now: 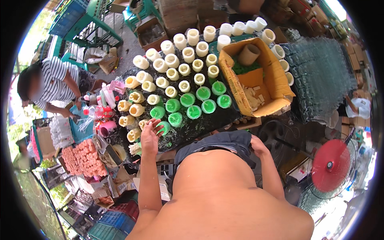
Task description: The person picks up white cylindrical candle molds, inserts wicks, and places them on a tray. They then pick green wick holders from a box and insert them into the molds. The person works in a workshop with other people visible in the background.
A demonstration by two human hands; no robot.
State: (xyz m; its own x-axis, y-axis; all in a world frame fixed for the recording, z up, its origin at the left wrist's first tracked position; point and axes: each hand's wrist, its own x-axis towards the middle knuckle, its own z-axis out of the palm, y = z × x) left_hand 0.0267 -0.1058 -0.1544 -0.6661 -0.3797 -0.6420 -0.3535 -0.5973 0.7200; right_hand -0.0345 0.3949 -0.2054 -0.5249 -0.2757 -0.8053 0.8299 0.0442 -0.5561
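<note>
While the left hand hovers half-open, partly covering a green cup at the near left of the black table, contact is unclear; the right hand meets the dark shorts; I cannot tell its grip, fingertips being hidden.

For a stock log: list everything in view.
Filled cups: ten, green, table's near side
Cylinders: many, cream, behind and left of cups
Table: one, black, centre
Open carton: one, brown, table's right
Stack: one, translucent greyish, right
Fan: one, red, right
Small items: several, pink, table's left
Bundles: many, peach, left
Crates: several, blue, green, red, lower left
Co-workers: at least two, striped and white tops, both sides
Torso: one, bare, bottom
Left hand: one, bare, beside the cups
Right hand: one, bare, hip
</note>
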